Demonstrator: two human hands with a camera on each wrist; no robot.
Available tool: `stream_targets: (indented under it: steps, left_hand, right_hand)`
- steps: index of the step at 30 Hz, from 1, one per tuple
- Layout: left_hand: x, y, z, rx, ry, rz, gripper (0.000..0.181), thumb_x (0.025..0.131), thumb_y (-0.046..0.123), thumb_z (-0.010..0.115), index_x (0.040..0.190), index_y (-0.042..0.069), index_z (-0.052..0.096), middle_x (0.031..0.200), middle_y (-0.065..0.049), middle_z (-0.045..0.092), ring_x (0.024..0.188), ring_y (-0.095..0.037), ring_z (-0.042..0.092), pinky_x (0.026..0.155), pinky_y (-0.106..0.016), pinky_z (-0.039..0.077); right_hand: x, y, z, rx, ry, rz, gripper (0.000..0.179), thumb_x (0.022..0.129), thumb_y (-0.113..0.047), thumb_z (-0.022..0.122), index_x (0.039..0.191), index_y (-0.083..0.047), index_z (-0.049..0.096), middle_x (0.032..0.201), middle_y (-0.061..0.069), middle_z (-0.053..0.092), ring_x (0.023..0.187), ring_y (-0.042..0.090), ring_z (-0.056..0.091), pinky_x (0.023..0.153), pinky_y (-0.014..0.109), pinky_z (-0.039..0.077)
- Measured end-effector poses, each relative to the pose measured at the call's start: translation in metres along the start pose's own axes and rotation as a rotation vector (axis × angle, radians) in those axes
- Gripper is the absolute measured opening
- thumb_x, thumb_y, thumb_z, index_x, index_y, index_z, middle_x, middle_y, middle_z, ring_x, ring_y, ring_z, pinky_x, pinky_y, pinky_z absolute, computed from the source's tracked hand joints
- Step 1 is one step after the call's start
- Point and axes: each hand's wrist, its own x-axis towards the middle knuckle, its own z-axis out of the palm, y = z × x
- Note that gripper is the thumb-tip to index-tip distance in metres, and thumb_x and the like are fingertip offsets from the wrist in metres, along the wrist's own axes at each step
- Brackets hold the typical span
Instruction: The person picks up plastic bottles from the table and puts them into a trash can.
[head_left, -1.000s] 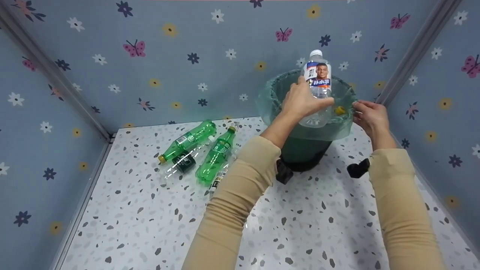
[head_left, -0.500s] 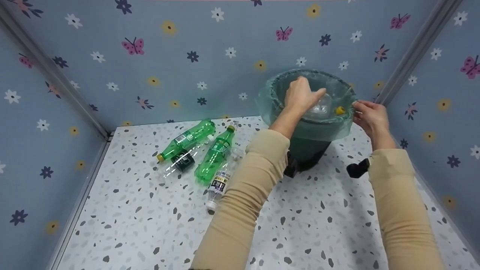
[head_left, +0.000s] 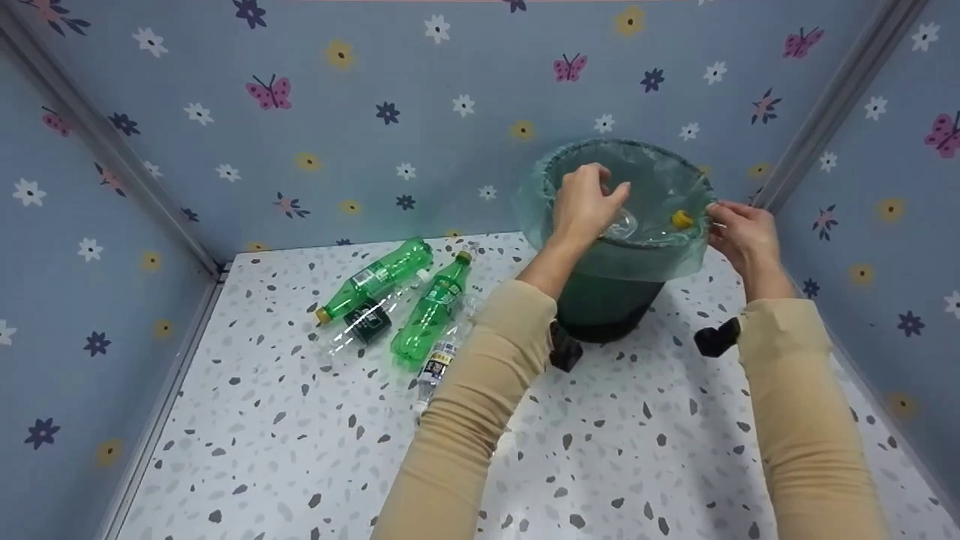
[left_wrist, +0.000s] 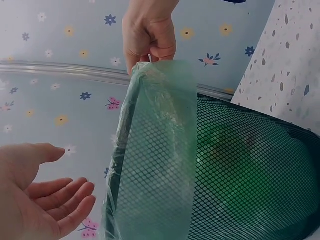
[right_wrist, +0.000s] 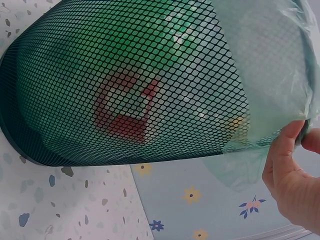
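My left hand (head_left: 585, 202) hovers over the mouth of a mesh trash bin (head_left: 607, 307), its fingers loosely bent and holding nothing. In the left wrist view the left hand (left_wrist: 47, 195) is beside the rim, thumb apart from the fingers. A pale green trash bag (head_left: 637, 262) lines the bin and folds over its rim. My right hand (head_left: 742, 229) pinches the rim and bag at the right side. Inside the bin show part of a clear plastic bottle (head_left: 622, 225) and a yellow cap (head_left: 682, 219). Green plastic shows through the mesh in the right wrist view.
On the speckled surface (head_left: 300, 450) left of the bin lie two green bottles, one on the left (head_left: 379, 277) and one nearer the bin (head_left: 431, 315). A clear dark-labelled bottle (head_left: 367, 322) and another clear bottle (head_left: 437, 367) lie beside them. Flower-patterned walls (head_left: 420, 142) stand around.
The left hand has lowered the clear labelled bottle into the bin, let go of it and drawn slightly back left. The right hand has stayed on the rim.
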Motion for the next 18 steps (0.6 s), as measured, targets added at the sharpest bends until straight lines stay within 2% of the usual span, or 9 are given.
stream_targets:
  steps: [4,12,18]
  left_hand:
    - [-0.008,-0.009,-0.004,-0.037,0.045,0.048,0.028,0.086,0.026,0.058,0.107,0.006,0.062,0.084,-0.001,0.061,0.071,-0.008,0.055,0.062,-0.016,0.044]
    - [-0.027,-0.024,-0.017,-0.070,0.083,0.131,0.025,0.085,0.024,0.060,0.101,0.005,0.064,0.081,-0.003,0.061,0.071,-0.009,0.055,0.065,-0.018,0.044]
    - [-0.041,-0.041,-0.023,-0.014,0.104,0.189,0.023,0.085,0.023,0.059,0.100,0.005,0.063,0.082,-0.003,0.062,0.073,-0.011,0.058,0.066,-0.019,0.045]
  right_hand:
    - [0.001,0.000,-0.001,-0.015,0.004,0.007,0.023,0.087,-0.016,0.055,0.107,-0.006,0.050,0.100,0.005,0.044,0.083,0.014,0.049,0.062,0.017,0.047]
    - [0.000,-0.001,0.000,-0.045,0.014,0.025,0.044,0.087,-0.018,0.055,0.125,-0.001,0.042,0.101,0.004,0.045,0.088,0.014,0.049,0.064,0.016,0.047]
    - [0.000,-0.002,0.001,-0.048,0.011,0.022,0.051,0.087,-0.018,0.055,0.132,-0.001,0.037,0.101,0.003,0.044,0.085,0.012,0.049,0.063,0.015,0.047]
